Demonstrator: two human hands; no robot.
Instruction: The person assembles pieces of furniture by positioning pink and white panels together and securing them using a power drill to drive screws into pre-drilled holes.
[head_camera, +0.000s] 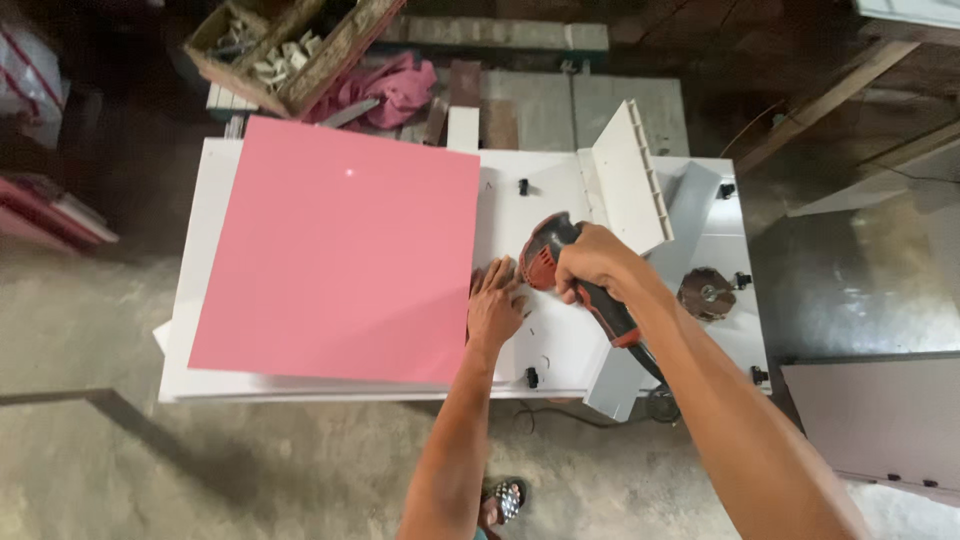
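Pink board (340, 255) lay uncut on white tabletop (560, 345); left hand (495, 305), fingers spread, pressed flat at its right edge; right hand (595, 262), fingers wrapped, gripped red power tool (545, 255); cutting seemingly unbegun.

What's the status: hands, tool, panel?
Right hand gripping red-black power tool at pink panel edge. Left hand flat on white table, touching panel edge. Loose saw blade lying right of tool.
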